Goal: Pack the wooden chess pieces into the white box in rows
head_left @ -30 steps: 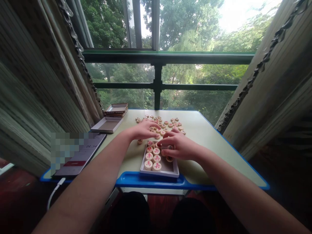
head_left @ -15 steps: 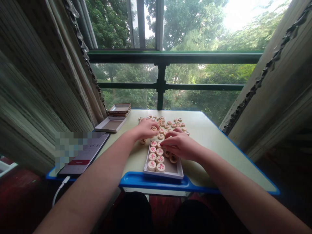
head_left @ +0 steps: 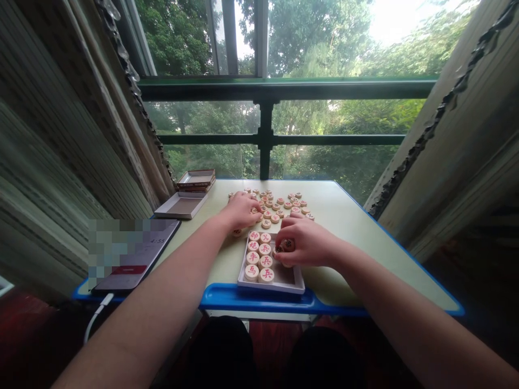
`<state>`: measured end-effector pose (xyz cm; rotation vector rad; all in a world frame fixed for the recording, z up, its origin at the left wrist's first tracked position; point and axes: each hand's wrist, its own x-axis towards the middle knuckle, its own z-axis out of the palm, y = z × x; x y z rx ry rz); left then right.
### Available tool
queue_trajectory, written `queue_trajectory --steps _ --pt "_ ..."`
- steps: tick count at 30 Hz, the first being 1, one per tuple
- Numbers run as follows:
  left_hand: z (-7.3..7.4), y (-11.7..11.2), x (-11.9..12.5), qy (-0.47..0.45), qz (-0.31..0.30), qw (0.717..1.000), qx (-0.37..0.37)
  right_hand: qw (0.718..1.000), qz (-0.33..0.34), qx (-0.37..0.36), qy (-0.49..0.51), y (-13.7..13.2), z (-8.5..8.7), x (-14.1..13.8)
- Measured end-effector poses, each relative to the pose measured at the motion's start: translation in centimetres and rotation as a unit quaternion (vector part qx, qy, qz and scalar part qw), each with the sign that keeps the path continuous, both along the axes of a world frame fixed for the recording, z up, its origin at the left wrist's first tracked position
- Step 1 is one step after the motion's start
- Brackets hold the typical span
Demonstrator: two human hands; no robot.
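Round wooden Chinese chess pieces with red characters stand in two columns in the left half of a shallow white box (head_left: pixel 243 275); a red soldier piece (head_left: pixel 266 275) is at the near end. In the right half, my right hand (head_left: pixel 308 239) curls its fingers and thumb around a dark-lettered Chinese chess piece (head_left: pixel 279 250). Another dark-lettered piece (head_left: pixel 288 245) is at its fingers, tilted. Beyond the box, my left hand (head_left: pixel 241 209) is closed at a Chinese chess piece (head_left: pixel 254 211), its fingertips on the edge. Parts of these pieces are hidden by the fingers.
Several loose pieces (head_left: pixel 280 200) lie scattered toward the back of the pale table (head_left: pixel 377 265), which has a blue edge. An open box tray (head_left: pixel 182 205) and stacked box parts (head_left: pixel 197 178) are at back left. A phone (head_left: pixel 141 259) with a charging cable lies at left.
My right hand has moved from the red piece at the box's far end to the dark-lettered pieces on the right, closing around one. My left hand stays near the same loose pieces.
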<state>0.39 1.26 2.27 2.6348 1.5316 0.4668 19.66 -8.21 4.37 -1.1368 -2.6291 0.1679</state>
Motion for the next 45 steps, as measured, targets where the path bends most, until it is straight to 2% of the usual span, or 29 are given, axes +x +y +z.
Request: queue_trajectory --steps 8,15,22,29,33,36,39,45 --pt "-0.1 0.0 -0.1 -0.004 -0.007 1.000 0.008 1.000 -0.022 -0.008 0.013 0.1 -0.1 0.0" --pt "0.0 0.0 0.0 0.006 -0.005 1.000 0.010 1.000 -0.016 0.000 0.002 0.1 -0.3 -0.3" --pt "0.1 -0.3 0.0 0.011 -0.004 1.000 0.006 0.998 -0.027 0.052 0.023 0.4 0.4 1.3" --pt "-0.3 0.1 -0.1 -0.010 -0.010 1.000 0.006 0.999 -0.034 0.036 -0.013 0.5 0.4 1.8" --pt "0.6 -0.4 -0.1 -0.044 -0.022 0.999 0.020 0.999 -0.039 0.028 -0.016 0.4 0.6 1.8" --pt "1.6 -1.0 -0.2 -0.083 -0.053 0.995 -0.016 0.999 -0.040 0.020 -0.020 0.4 0.8 1.9" --pt "2.1 -1.3 -0.3 -0.105 -0.056 0.992 -0.037 0.999 -0.044 0.017 -0.017 0.4 0.9 2.0" --pt "0.5 -0.3 -0.4 -0.088 -0.019 0.995 0.051 0.998 -0.048 0.022 -0.022 0.6 0.8 2.1"
